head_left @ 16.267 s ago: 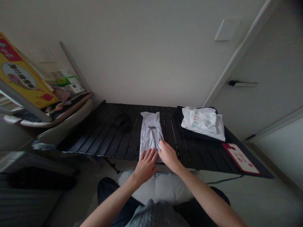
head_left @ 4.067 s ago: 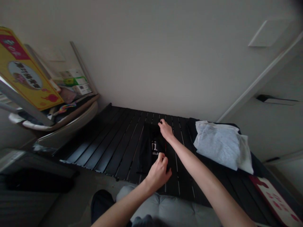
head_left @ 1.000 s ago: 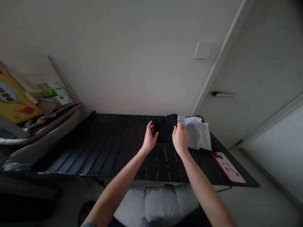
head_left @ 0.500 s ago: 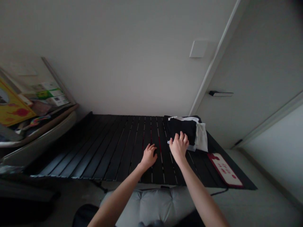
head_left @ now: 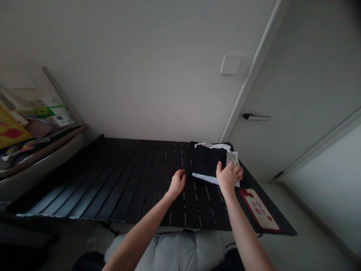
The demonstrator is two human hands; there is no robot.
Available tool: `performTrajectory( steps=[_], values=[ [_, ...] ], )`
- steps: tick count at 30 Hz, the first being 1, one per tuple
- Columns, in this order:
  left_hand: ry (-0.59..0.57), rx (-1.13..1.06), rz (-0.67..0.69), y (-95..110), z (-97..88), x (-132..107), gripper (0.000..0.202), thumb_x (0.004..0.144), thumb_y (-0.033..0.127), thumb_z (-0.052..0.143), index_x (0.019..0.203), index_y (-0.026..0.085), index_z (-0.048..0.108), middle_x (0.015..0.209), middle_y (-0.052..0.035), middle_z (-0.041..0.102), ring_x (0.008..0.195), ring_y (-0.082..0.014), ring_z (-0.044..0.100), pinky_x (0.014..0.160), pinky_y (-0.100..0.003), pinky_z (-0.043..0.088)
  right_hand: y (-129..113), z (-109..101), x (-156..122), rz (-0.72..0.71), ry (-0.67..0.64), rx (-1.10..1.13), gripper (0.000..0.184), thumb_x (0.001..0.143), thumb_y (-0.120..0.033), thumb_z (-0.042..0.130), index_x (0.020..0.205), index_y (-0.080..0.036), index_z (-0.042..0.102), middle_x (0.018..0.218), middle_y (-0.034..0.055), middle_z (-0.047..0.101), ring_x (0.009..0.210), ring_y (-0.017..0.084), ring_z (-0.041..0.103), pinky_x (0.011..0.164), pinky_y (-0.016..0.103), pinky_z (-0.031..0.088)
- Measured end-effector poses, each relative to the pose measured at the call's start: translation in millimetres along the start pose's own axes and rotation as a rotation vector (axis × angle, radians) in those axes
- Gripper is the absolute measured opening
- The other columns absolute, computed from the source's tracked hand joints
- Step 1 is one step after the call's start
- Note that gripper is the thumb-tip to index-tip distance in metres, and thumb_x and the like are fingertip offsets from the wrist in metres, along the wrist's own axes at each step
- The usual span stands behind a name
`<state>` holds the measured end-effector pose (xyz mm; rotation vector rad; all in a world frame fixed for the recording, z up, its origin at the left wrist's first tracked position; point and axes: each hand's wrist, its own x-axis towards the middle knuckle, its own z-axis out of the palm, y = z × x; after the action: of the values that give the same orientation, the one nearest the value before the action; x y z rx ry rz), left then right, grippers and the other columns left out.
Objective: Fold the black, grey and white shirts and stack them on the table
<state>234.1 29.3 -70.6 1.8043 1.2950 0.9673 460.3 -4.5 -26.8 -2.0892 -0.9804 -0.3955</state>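
A pile of folded cloth, with black fabric (head_left: 208, 160) on top and white fabric (head_left: 232, 156) showing at its back, right and front edges, lies toward the right end of the black slatted table (head_left: 135, 173). My right hand (head_left: 229, 176) rests over the pile's front right corner, its thumb and fingers apart and touching the white fabric. My left hand (head_left: 177, 182) is left of the pile, above the slats, its fingers loosely curled with nothing visible in them.
A red-bordered white mat or board (head_left: 259, 210) lies at the table's front right. A grey cushion (head_left: 180, 252) is below the near edge. Behind stand a wall and a door with a handle (head_left: 256, 117). A cluttered shelf (head_left: 42, 150) is at left.
My right hand has moved right across the pile, from the black fabric to the white at its corner. My left hand's fingers have curled in. The view has shifted slightly.
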Motion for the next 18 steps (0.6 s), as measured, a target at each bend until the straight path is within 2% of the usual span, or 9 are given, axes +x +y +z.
performTrajectory(
  steps=[2, 5, 7, 10, 12, 14, 16, 18],
  values=[
    [-0.011, -0.122, -0.101, 7, 10.0, 18, 0.027, 0.092, 0.025, 0.045, 0.114, 0.015, 0.058, 0.113, -0.0121, 0.065, 0.107, -0.0212, 0.062, 0.097, -0.036, 0.047, 25, 15, 25, 0.178, -0.045, 0.010, 0.059, 0.089, -0.051, 0.040, 0.122, -0.006, 0.055, 0.130, 0.0340, 0.045, 0.123, 0.048, 0.041, 0.092, 0.066, 0.033],
    [-0.036, -0.203, -0.195, 14, 24.9, 44, 0.032, 0.092, 0.031, 0.047, 0.119, 0.014, 0.056, 0.121, -0.0133, 0.063, 0.114, -0.0223, 0.058, 0.101, -0.035, 0.042, 55, 37, 53, 0.417, -0.262, 0.008, 0.066, 0.088, -0.055, 0.040, 0.125, -0.002, 0.052, 0.129, 0.0371, 0.046, 0.122, 0.049, 0.044, 0.091, 0.065, 0.036],
    [-0.056, -0.225, -0.232, 18, 34.3, 59, 0.040, 0.091, 0.036, 0.050, 0.122, 0.011, 0.054, 0.124, -0.0153, 0.062, 0.117, -0.0234, 0.057, 0.102, -0.034, 0.041, 64, 47, 63, 0.534, -0.394, 0.030, 0.069, 0.085, -0.057, 0.046, 0.129, -0.004, 0.048, 0.131, 0.0360, 0.046, 0.125, 0.047, 0.043, 0.096, 0.063, 0.034],
    [-0.091, -0.271, -0.299, 24, 45.6, 72, 0.056, 0.088, 0.048, 0.055, 0.128, 0.008, 0.049, 0.124, -0.0177, 0.062, 0.116, -0.0249, 0.058, 0.100, -0.033, 0.042, 70, 52, 72, 0.651, -0.499, 0.107, 0.074, 0.078, -0.056, 0.058, 0.130, -0.004, 0.047, 0.131, 0.0344, 0.048, 0.128, 0.045, 0.042, 0.100, 0.061, 0.033],
    [-0.101, -0.299, -0.332, 28, 49.7, 76, 0.068, 0.084, 0.054, 0.058, 0.132, 0.008, 0.045, 0.128, -0.0189, 0.059, 0.118, -0.0256, 0.057, 0.101, -0.032, 0.042, 71, 51, 78, 0.688, -0.552, 0.208, 0.069, 0.074, -0.055, 0.064, 0.122, -0.007, 0.054, 0.123, 0.0302, 0.057, 0.120, 0.040, 0.053, 0.094, 0.052, 0.043],
    [-0.096, -0.344, -0.354, 31, 50.5, 77, 0.078, 0.079, 0.057, 0.063, 0.135, 0.007, 0.042, 0.134, -0.0195, 0.055, 0.122, -0.0261, 0.054, 0.103, -0.031, 0.040, 72, 50, 83, 0.707, -0.631, 0.348, 0.053, 0.072, -0.052, 0.066, 0.106, -0.012, 0.064, 0.105, 0.0207, 0.069, 0.099, 0.032, 0.066, 0.078, 0.038, 0.053],
    [-0.089, -0.398, -0.370, 31, 48.1, 77, 0.082, 0.075, 0.057, 0.068, 0.135, 0.007, 0.042, 0.136, -0.0195, 0.053, 0.126, -0.0266, 0.051, 0.105, -0.030, 0.038, 68, 47, 86, 0.744, -0.686, 0.535, 0.037, 0.070, -0.046, 0.068, 0.092, -0.015, 0.068, 0.086, 0.0117, 0.073, 0.080, 0.025, 0.070, 0.064, 0.030, 0.055],
    [-0.083, -0.444, -0.380, 30, 42.6, 77, 0.083, 0.072, 0.055, 0.072, 0.135, 0.008, 0.044, 0.136, -0.0195, 0.053, 0.127, -0.0280, 0.049, 0.107, -0.032, 0.036, 58, 40, 85, 0.791, -0.673, 0.714, 0.030, 0.066, -0.040, 0.069, 0.084, -0.016, 0.069, 0.075, 0.0076, 0.073, 0.069, 0.023, 0.069, 0.058, 0.029, 0.054]
  ],
)
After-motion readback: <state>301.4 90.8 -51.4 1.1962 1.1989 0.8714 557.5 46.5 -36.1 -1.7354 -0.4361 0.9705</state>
